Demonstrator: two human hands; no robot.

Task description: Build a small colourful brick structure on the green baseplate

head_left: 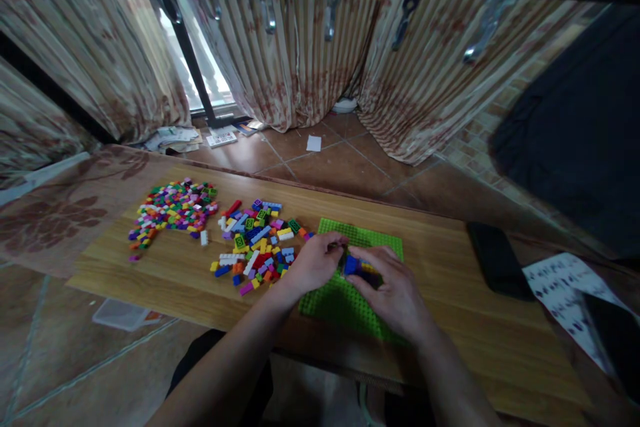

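Observation:
A green studded baseplate (345, 303) lies on the wooden board, and both hands are over it. My right hand (393, 283) is curled around a small group of toy bricks, with a blue brick (351, 265) showing between thumb and fingers and some yellow behind it. Close against its left side is my left hand (320, 260), thumb and fingers drawn together in a pinch. What the left fingertips hold, if anything, is hidden. Whether the blue brick touches the baseplate cannot be seen.
Loose toy bricks (260, 233) are scattered left of the baseplate, and a heap of smaller bricks (175, 207) lies farther left. On the right are a black phone (497, 260) and a printed sheet (570, 297). A clear plastic container (120, 315) sits on the floor.

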